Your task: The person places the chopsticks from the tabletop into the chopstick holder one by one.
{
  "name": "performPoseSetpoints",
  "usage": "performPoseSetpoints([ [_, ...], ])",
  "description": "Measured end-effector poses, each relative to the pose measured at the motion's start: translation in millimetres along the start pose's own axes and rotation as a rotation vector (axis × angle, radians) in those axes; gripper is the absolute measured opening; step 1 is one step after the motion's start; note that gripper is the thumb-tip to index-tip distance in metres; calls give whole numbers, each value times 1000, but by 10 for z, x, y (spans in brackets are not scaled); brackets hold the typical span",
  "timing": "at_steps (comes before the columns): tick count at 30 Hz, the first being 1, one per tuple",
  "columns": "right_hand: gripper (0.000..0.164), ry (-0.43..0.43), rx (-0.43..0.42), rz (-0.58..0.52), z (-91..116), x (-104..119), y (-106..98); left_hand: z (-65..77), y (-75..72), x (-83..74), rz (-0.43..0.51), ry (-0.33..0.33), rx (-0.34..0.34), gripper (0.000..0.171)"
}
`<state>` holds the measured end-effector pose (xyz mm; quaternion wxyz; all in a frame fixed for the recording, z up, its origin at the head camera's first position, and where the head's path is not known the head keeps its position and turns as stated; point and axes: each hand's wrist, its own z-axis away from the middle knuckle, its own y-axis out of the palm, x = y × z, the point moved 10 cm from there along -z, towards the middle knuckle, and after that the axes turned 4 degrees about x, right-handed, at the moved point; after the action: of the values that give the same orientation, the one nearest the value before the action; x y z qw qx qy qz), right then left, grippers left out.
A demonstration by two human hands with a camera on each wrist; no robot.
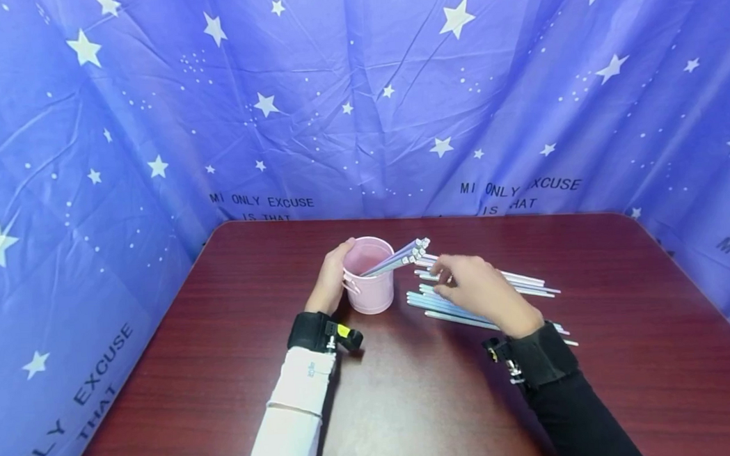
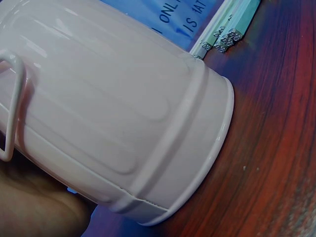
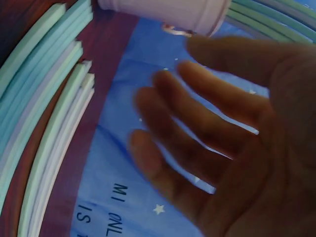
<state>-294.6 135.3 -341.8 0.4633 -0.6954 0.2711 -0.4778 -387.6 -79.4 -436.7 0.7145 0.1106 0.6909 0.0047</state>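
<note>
A small pink bucket (image 1: 372,296) with wire handles stands on the table, and my left hand (image 1: 330,280) grips its left side, thumb at the rim. Several long thin pastel sticks (image 1: 398,256) lean out of the bucket's right side, their squarish ends up. My right hand (image 1: 478,287) is over loose sticks (image 1: 429,302) spread on the table right of the bucket. In the right wrist view its fingers (image 3: 192,133) are apart and gently bent, with nothing between them. The left wrist view shows the bucket's ribbed wall (image 2: 108,94) close up; most of the left hand is hidden there.
The dark red wooden table (image 1: 248,263) has rounded far corners. A blue star-printed curtain (image 1: 358,117) hangs behind it and at its sides. Some loose sticks lie partly under the right hand, their ends (image 1: 547,290) reaching out to its right.
</note>
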Motion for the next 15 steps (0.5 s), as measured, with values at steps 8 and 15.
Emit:
performPoseSetpoints([
  [8, 21, 19, 287, 107, 48, -90, 405, 3, -11, -3, 4, 8, 5, 51],
  [15, 22, 49, 341, 164, 62, -142, 598, 1, -2, 0, 8, -1, 7, 52],
])
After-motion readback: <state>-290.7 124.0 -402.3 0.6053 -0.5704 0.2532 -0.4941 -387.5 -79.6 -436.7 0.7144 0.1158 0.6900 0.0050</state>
